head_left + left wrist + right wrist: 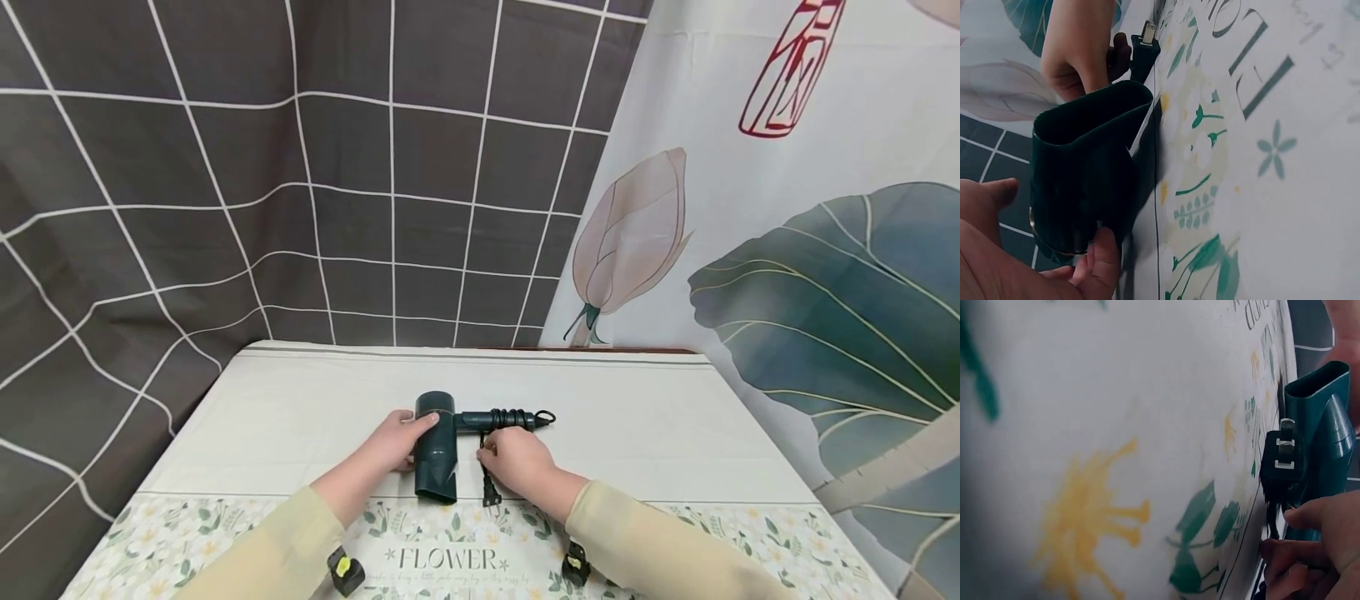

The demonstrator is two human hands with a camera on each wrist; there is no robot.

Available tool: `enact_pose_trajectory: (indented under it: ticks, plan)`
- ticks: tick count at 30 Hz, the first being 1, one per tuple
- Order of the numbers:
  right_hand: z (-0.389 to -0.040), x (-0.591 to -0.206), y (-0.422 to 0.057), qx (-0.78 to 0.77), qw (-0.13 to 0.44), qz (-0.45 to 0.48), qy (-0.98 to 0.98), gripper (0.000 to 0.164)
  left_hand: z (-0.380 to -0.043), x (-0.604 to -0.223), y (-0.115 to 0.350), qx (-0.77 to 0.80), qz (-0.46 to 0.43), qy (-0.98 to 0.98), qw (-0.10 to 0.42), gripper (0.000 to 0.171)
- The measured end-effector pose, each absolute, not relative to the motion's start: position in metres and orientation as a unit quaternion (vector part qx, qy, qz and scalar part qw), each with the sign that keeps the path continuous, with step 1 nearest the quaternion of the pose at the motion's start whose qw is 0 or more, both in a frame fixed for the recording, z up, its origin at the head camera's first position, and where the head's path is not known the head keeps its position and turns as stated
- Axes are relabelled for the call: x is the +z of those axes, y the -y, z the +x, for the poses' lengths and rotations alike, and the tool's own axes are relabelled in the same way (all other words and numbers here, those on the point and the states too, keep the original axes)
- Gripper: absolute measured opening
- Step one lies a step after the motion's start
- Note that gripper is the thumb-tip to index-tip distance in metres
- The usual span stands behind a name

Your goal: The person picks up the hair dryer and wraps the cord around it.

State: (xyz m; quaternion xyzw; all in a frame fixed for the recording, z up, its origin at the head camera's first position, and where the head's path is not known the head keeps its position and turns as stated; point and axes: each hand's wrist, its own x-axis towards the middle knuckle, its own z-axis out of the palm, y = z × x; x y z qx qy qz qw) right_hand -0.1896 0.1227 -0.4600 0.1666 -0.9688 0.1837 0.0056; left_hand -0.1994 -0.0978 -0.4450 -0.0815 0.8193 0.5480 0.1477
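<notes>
A dark green hair dryer (437,454) lies on the table, its flat nozzle (1094,119) facing the near edge and its handle (474,422) to the right. Black cord is wound round the handle, with a small loop at the handle's end. My left hand (396,440) grips the dryer's body from the left, thumb on top and fingers at its side. Beside the handle, my right hand (519,458) pinches the power cord (1272,520) between thumb and fingers. Just past those fingertips the two-pin plug (1283,459) hangs toward the near edge, its metal prongs showing.
The table has a white cloth (315,392) with a flower-printed band and the word FLOWER along its near side. A dark grid-patterned curtain (345,233) stands behind and to the left. A lotus-printed sheet (720,158) hangs at the right.
</notes>
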Motion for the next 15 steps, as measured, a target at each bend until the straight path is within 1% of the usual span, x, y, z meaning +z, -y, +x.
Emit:
enact_pose_trajectory:
  ticks: [5, 8, 15]
  plan:
    - [-0.186, -0.458, -0.133, 0.179, 0.021, 0.169, 0.969, 0.019, -0.194, -0.442, 0.105, 0.53, -0.079, -0.832, 0.146, 0.086]
    - [-0.184, -0.455, -0.145, 0.195, 0.027, 0.163, 0.967, 0.021, -0.189, -0.439, 0.112, 0.513, -0.065, -0.846, 0.131, 0.083]
    - [-0.176, -0.442, -0.187, 0.221, 0.027, 0.143, 0.964, 0.02, -0.173, -0.426, 0.134, 0.411, 0.007, -0.91, 0.051, 0.074]
